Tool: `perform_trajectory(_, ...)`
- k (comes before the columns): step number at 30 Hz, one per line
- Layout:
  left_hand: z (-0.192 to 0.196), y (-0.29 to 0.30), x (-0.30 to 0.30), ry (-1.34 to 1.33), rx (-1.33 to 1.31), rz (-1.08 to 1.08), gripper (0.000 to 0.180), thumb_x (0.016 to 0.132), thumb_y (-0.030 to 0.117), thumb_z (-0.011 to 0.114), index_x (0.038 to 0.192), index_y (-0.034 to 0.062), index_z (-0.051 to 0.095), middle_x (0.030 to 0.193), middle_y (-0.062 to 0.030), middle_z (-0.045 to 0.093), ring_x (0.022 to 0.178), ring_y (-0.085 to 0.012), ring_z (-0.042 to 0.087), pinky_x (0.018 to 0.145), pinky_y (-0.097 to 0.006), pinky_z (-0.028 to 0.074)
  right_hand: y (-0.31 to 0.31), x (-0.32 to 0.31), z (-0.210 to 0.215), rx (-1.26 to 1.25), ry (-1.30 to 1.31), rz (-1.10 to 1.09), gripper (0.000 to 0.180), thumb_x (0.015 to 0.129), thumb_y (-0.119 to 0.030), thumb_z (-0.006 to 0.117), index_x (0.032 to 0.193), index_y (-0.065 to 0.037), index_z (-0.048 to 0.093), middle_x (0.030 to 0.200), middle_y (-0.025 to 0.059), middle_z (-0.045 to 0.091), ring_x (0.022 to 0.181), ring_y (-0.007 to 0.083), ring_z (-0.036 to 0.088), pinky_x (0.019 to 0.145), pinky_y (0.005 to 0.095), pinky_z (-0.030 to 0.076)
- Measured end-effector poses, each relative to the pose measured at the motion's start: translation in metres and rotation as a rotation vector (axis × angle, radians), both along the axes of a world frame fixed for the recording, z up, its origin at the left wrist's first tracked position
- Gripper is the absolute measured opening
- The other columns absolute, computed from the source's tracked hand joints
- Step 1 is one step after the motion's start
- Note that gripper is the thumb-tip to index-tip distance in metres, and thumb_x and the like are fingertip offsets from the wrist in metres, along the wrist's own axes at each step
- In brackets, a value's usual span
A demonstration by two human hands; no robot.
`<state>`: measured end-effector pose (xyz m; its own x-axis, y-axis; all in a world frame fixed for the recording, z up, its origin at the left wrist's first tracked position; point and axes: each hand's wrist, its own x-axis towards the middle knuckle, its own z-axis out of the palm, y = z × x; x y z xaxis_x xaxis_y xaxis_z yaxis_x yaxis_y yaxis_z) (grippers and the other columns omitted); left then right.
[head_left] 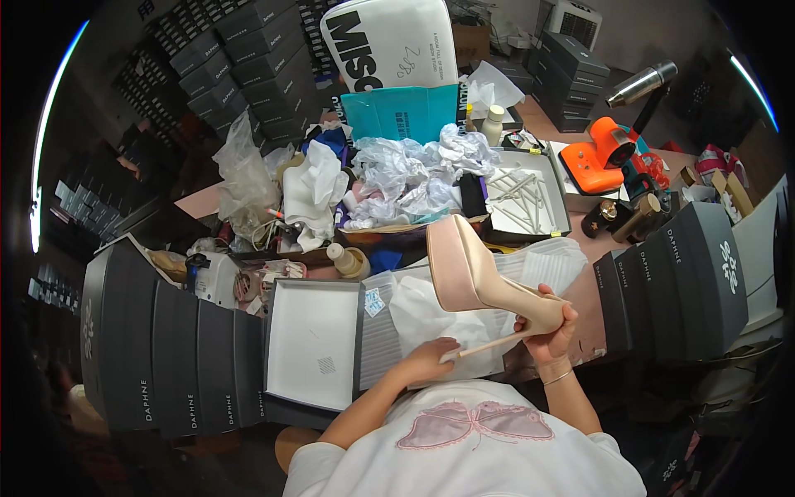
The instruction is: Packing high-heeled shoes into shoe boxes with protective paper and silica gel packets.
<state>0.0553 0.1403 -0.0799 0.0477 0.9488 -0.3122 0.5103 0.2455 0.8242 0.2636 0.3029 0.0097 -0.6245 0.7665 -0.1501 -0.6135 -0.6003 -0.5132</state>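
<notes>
Above white paper point(422, 311), a beige shoe point(490, 286) slants, toe away and left.

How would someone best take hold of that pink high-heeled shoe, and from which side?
Probably by the rounded back of the high-heeled shoe, coming from the person's right, where the right hand already grips it. That end faces right, and its curve gives fingers something to wrap. The thin heel, slanting toward the left hand, looks a poorer hold.
</notes>
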Motion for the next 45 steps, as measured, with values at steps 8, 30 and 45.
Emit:
perform_trajectory(8,0.053,0.019,0.005,-1.659,0.319,1.142,0.054,0.091,0.04,0.055,0.132,0.0066,0.045,0.126,-0.0147,0.055,0.117,-0.0289,0.053,0.1,-0.043,0.044,-0.047,-0.044,0.007,0.873,-0.33,0.438,0.059,0.083,-0.036,0.065,0.13,-0.007,0.044,0.14,0.0168,0.035,0.132,0.0267,0.036,0.109,0.0386,0.029)
perform_trajectory(30,0.049,-0.008,-0.009,-2.385,0.027,0.361,0.096,0.085,0.064,0.055,0.147,0.0001,0.019,0.082,-0.0068,0.051,0.062,-0.0123,0.053,0.05,-0.024,0.045,0.087,-0.118,0.032,1.016,-0.535,0.604,0.056,0.096,-0.027,0.056,0.143,-0.005,0.037,0.142,0.0144,0.044,0.126,0.0239,0.047,0.104,0.0358,0.037)
perform_trajectory(45,0.097,-0.027,0.009,-2.268,-0.158,0.729,0.044,0.096,0.031,0.053,0.121,0.0007,0.034,0.08,-0.0028,0.045,0.057,-0.0081,0.046,0.048,-0.017,0.038,0.016,-0.097,0.004,0.658,-0.288,0.698,0.038,0.096,-0.012,0.055,0.132,-0.001,0.05,0.122,0.0069,0.058,0.106,0.0131,0.057,0.093,0.0295,0.046)
